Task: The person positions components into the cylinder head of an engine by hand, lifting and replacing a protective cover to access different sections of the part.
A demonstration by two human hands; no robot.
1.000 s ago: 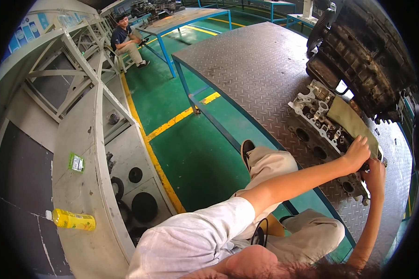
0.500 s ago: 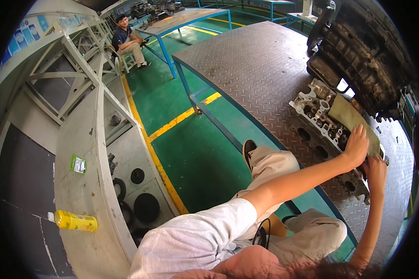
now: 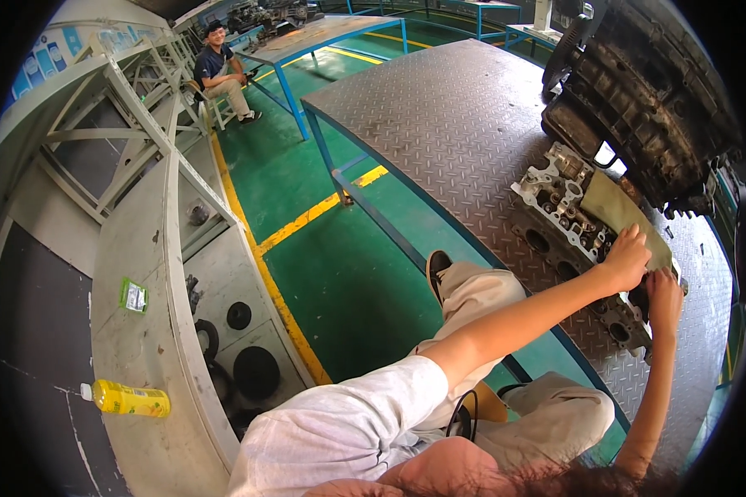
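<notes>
A grey cylinder head (image 3: 584, 240) is laid on the checker-plate platform (image 3: 448, 116), near its right edge, below a dark engine block (image 3: 646, 91). Its long axis is run from the far left toward the near right. An olive cloth (image 3: 617, 211) is draped over it. The left hand (image 3: 626, 261) is pressed on the cloth, fingers curled. The right hand (image 3: 663, 302) is set on the head's near end; its grip cannot be told.

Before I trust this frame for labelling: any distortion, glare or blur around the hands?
Head view: fisheye bends the checker-plate table edges toward a black rim; daylight is even, without harsh glare; left hand and right hand on the olive cloth over the cylinder head look sharp.
</notes>
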